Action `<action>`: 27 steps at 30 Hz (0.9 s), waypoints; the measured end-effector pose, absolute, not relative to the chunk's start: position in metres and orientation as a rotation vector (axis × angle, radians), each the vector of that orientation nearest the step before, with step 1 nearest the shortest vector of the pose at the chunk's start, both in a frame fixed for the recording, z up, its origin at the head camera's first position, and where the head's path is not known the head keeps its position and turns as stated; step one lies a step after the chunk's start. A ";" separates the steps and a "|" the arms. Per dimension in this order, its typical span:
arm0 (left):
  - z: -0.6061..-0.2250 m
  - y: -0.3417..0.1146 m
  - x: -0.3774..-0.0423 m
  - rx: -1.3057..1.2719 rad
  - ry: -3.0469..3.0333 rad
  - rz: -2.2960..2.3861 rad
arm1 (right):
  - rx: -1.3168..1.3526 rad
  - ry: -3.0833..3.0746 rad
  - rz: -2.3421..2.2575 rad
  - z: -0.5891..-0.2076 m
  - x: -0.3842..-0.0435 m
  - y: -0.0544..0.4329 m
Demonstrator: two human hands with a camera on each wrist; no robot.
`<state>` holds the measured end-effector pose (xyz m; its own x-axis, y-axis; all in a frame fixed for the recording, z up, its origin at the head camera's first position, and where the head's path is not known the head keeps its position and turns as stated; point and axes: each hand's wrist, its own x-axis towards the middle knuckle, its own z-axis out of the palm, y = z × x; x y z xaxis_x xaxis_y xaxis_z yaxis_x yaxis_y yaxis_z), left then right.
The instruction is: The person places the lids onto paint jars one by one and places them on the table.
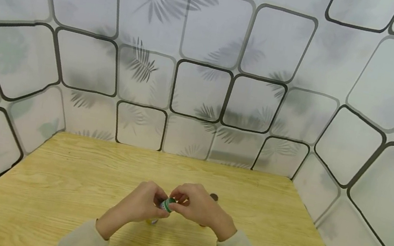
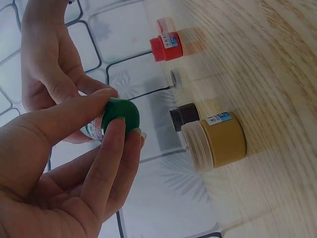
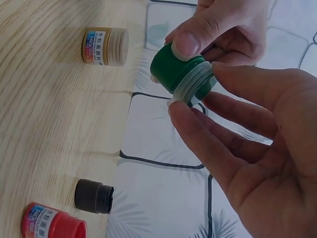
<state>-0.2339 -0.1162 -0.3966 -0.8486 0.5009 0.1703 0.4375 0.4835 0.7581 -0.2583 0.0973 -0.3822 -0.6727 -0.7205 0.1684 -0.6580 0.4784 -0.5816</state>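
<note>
Right wrist view: I locate the green jar (image 3: pixel 171 68) between left hand (image 3: pixel 230 29) and right hand (image 3: pixel 270 134), above the bench (image 3: pixel 44 94). The left grips its body; the right pinches its ridged lid (image 3: pixel 192 83), thumb opposing fingers.

Green jar (image 1: pixel 167 205) partly hidden by hands (image 1: pixel 196 203), head view.

It's evenly bright in here, pale light washing the patterned backdrop (image 1: pixel 216 27) and table (image 1: pixel 68 176), where faint shadows lie. The wrist views run dimmer and greyer; the head view's edges stretch.
</note>
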 end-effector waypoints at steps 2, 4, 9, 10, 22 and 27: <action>-0.396 -0.116 -0.234 0.837 2.650 1.306 | -1.222 2.612 -0.958 -0.382 -0.258 0.098; -0.396 -0.116 -0.234 0.836 2.659 1.298 | -1.237 2.608 -0.962 -0.382 -0.258 0.100; -0.396 -0.116 -0.234 0.834 2.675 1.291 | -1.344 2.612 -0.986 -0.383 -0.257 0.101; -0.396 -0.117 -0.234 0.833 2.678 1.289 | -1.367 2.609 -0.994 -0.382 -0.257 0.101; -0.394 -0.118 -0.235 0.838 2.646 1.324 | -1.499 2.552 -1.020 -0.383 -0.259 0.100; -0.394 -0.117 -0.235 0.833 2.657 1.305 | -1.485 2.551 -1.017 -0.383 -0.259 0.100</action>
